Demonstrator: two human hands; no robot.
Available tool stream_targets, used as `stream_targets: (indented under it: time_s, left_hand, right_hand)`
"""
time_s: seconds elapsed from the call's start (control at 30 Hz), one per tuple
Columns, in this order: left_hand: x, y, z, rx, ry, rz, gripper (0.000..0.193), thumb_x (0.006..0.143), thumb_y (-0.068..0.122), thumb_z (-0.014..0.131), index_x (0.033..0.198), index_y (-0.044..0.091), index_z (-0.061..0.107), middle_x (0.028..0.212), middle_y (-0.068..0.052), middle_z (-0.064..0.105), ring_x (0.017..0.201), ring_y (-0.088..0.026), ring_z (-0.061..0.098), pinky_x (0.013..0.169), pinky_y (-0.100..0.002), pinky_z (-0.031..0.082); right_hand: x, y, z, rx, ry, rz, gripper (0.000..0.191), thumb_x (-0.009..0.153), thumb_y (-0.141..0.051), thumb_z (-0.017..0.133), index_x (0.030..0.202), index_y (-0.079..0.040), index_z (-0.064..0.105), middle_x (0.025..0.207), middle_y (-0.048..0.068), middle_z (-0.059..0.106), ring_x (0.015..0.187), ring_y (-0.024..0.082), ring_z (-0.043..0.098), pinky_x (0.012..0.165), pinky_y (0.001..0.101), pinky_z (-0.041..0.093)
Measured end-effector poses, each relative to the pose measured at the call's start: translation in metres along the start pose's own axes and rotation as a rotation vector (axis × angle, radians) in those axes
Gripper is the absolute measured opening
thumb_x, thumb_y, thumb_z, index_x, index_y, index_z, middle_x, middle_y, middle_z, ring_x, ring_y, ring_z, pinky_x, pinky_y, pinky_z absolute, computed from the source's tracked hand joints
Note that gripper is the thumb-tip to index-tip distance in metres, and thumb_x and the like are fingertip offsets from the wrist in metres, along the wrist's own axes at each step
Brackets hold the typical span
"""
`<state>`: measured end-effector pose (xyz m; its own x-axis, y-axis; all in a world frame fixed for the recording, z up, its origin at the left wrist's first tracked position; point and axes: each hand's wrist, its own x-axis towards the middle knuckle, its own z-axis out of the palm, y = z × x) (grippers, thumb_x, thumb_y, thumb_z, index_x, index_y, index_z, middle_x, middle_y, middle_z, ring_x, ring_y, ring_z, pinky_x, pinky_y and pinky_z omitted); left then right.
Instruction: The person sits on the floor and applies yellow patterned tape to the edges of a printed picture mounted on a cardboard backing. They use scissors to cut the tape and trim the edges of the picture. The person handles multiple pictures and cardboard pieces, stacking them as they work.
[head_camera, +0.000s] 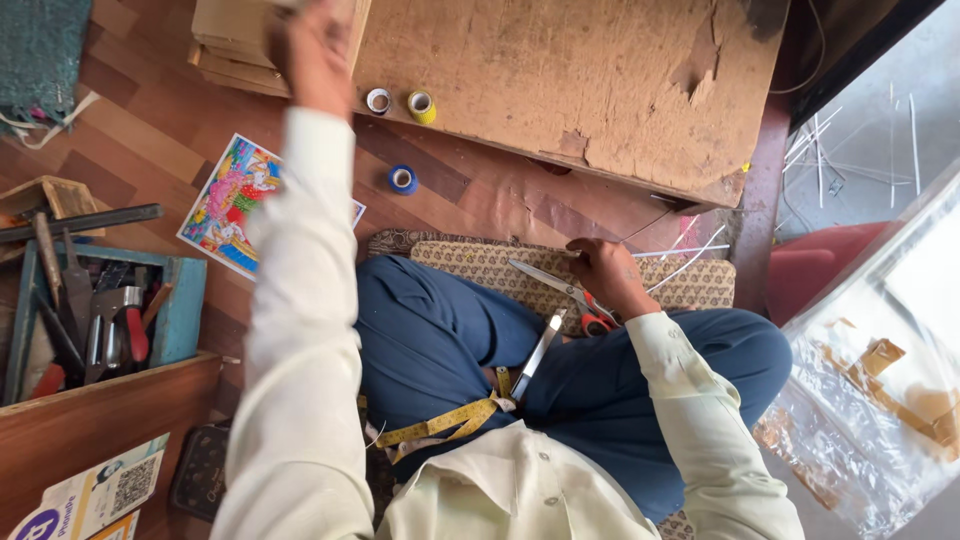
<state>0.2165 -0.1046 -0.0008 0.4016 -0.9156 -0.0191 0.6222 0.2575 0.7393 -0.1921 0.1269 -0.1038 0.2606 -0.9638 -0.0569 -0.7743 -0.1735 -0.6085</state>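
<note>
While the left hand (308, 52) is raised to the stack of wooden boards (232, 42) at the far edge of the floor, its grip blurred and not to be told, the right hand (606, 272) is closed on a thin wire (655, 222) beside the scissors (572, 294) on the patterned cushion (480, 265). With attention drawn away, the wire could be bent or the scissors knocked.

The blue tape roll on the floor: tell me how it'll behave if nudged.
The blue tape roll lies flat on its side, so it would probably slide rather than roll. It looks small and likely light. The smooth wooden floor should let it skid easily.
</note>
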Motion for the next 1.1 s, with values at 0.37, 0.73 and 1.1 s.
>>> stream_targets:
  time_s: [0.37, 0.73, 1.1]
  left_hand:
    - [-0.303, -0.217, 0.052, 0.162, 0.019, -0.446, 0.025, 0.078, -0.001, 0.075, 0.102, 0.001, 0.066, 0.092, -0.008, 0.074, 0.078, -0.017, 0.070, 0.069, -0.029, 0.058]
    - [-0.257, -0.170, -0.021, 1.257, -0.157, 0.553, 0.037, 0.083, 0.017, 0.078, 0.112, -0.002, 0.066, 0.109, -0.017, 0.066, 0.095, -0.030, 0.064, 0.079, -0.043, 0.054]
    - [-0.224, -0.170, -0.015, 0.994, -0.014, -0.038, 0.031, 0.085, 0.013, 0.083, 0.110, -0.001, 0.073, 0.098, -0.010, 0.074, 0.084, -0.020, 0.070, 0.069, -0.032, 0.057]
  right_hand:
    - [0.014, 0.012, -0.016, 1.237, 0.238, 0.458, 0.052, 0.102, -0.024, 0.066, 0.143, 0.006, 0.057, 0.112, 0.016, 0.070, 0.091, 0.022, 0.071, 0.075, 0.0329, 0.060]
    - [0.014, 0.015, -0.009, 1.019, 0.348, 0.508, 0.046, 0.092, -0.002, 0.065, 0.137, 0.003, 0.054, 0.108, 0.016, 0.070, 0.086, 0.023, 0.072, 0.069, 0.0332, 0.062]
    - [0.026, 0.021, -0.035, 1.186, 0.381, 0.627, 0.020, 0.094, -0.011, 0.073, 0.107, 0.004, 0.072, 0.084, 0.009, 0.070, 0.068, 0.016, 0.067, 0.060, 0.0272, 0.054]
